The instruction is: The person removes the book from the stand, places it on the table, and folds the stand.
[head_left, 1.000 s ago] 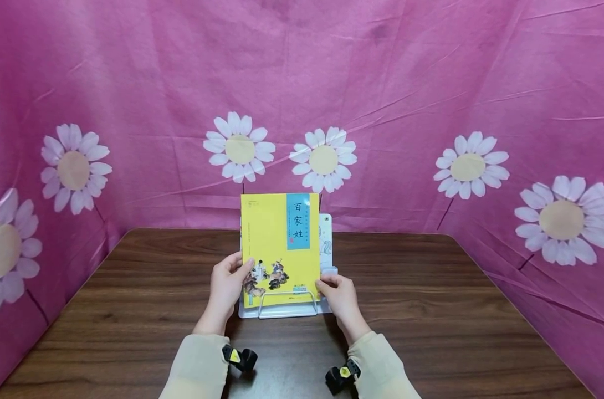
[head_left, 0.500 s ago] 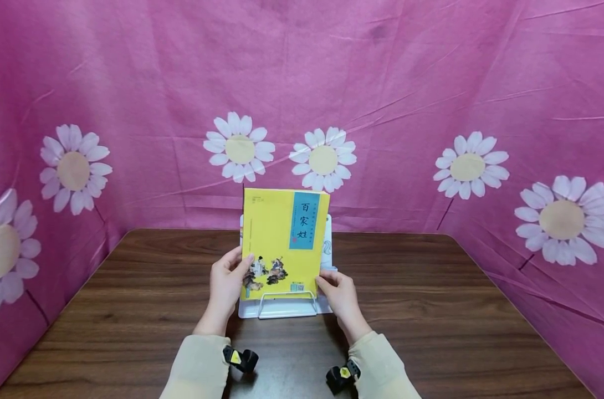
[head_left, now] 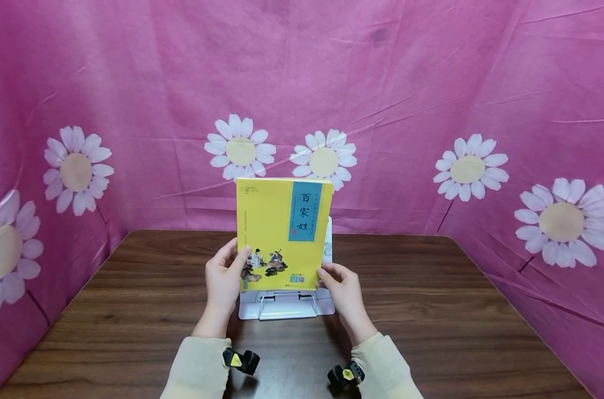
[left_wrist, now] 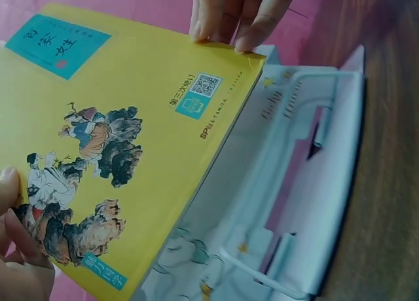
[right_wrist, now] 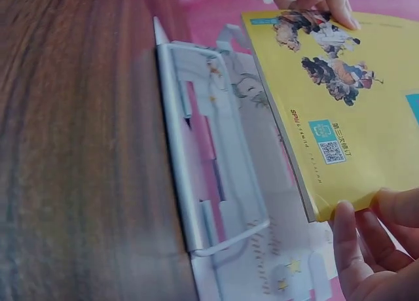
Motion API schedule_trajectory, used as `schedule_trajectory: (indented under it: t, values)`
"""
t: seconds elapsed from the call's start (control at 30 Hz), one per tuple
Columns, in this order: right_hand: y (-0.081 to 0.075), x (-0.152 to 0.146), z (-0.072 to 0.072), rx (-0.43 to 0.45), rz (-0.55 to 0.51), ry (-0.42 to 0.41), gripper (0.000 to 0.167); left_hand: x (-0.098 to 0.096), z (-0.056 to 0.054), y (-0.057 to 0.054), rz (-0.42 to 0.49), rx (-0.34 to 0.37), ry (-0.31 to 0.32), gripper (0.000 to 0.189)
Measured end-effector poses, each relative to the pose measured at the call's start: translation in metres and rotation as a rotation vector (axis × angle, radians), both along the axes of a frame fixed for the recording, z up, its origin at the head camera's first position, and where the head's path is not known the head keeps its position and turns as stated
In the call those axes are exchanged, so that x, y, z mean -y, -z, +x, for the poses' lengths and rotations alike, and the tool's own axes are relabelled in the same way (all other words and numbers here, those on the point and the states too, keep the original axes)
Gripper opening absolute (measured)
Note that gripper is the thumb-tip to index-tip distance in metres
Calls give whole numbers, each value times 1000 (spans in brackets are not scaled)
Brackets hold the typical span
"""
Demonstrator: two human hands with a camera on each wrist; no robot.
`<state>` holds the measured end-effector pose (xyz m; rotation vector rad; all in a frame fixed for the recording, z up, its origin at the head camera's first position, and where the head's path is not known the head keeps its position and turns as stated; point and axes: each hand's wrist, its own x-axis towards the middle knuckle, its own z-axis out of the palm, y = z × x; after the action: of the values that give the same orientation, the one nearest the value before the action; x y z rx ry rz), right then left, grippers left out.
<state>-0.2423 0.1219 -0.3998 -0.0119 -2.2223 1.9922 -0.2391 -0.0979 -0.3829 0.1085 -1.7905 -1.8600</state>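
Both hands hold a yellow book with a blue title panel and small painted figures on its cover. My left hand grips its left edge, thumb on the cover. At the lower right edge, my right hand pinches the book between thumb and fingers. Behind and below it stands a white book stand with a printed back board and a wire holder at the front. In both wrist views the book's bottom edge is raised off the stand's ledge, apart from the wire holder.
The stand rests on a dark wood-grain table. A pink cloth printed with large white daisies hangs behind the table and along its sides. A black wrist camera sits on each sleeve.
The book has risen out from behind the stand's wire holder and tilted slightly, so the ledge now shows beneath it. Both hands have moved up a little with it.
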Motion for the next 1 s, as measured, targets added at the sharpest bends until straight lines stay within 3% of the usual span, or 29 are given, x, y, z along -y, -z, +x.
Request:
schedule_trajectory:
  t: [0.5,0.77,1.0]
  values:
    - [-16,0,6,-18,18,32,28,-3,3,-8,74,-17,33,31]
    - [-25,-3,11,-29,27,37,28,-3,6,-11,47,45,29,32]
    - [-37,-8,14,14,12,12,29,-5,6,-13,53,92,55,32]
